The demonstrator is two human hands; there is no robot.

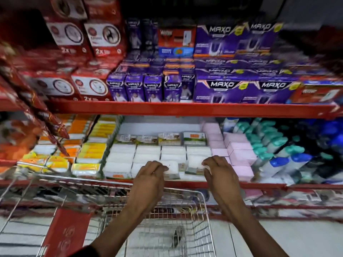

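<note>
Head view: L hand [150,172] clamps white pack [171,168], R hand [218,170] clamps next pack [194,165]; pick step, prob. lift both next into cart [185,191] below hands.

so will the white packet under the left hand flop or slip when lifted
Probably light and fairly stiff: the white packet looks flat and block-shaped like the stacked packets behind. Its wrap looks smooth, so the left hand's curled fingers could slide. Flat, so unlikely to roll.

The white packs [148,154] wore clear, glossy plastic wrap. The cart [185,216] was shiny bare metal wire, the shelf [185,109] smooth red-painted metal, the purple boxes [220,91] glossy printed cardboard.
</note>
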